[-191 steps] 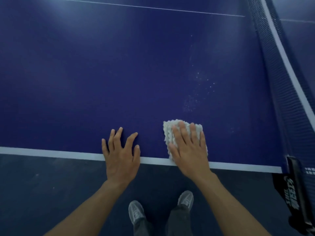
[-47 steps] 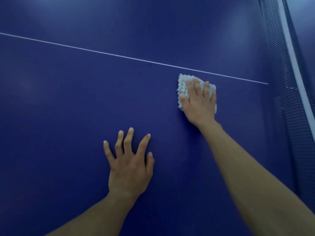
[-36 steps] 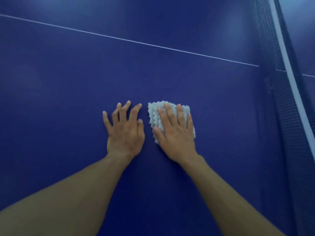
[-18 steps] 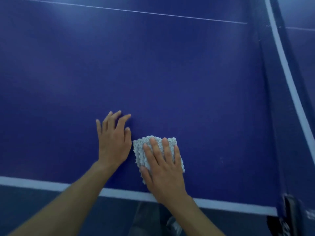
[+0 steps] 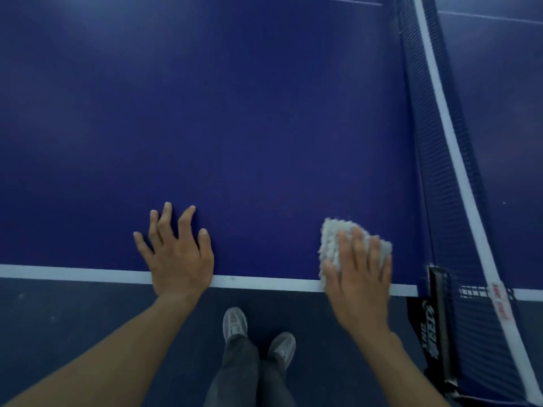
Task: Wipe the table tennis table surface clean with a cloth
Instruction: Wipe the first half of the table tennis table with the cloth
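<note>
Now, from the head camera, we look down on the blue table (image 5: 235, 113) from its near edge. Our right hand (image 5: 358, 289) lies flat on the white cloth (image 5: 330, 245), fingers straight and slightly spread, pressing it to the surface rather than curling round it. The cloth sits on the table at the near edge, towards the right, near the net (image 5: 435, 142); its near part reaches the white border line (image 5: 73, 271), and its nubbly far and left sides show past our fingers. Our right wrist hangs out over the edge.

Our left hand (image 5: 179, 259) rests released on the table, palm down and fingers spread, holding nothing. Its heel lies across the border line, and it is well apart from the cloth.

The net, with its white top band, runs away from the near edge along the right, and its black post (image 5: 437, 304) is fixed at that edge. Below the edge we see the dark floor (image 5: 73, 318) and two grey shoes (image 5: 235, 321) under dark trousers.
</note>
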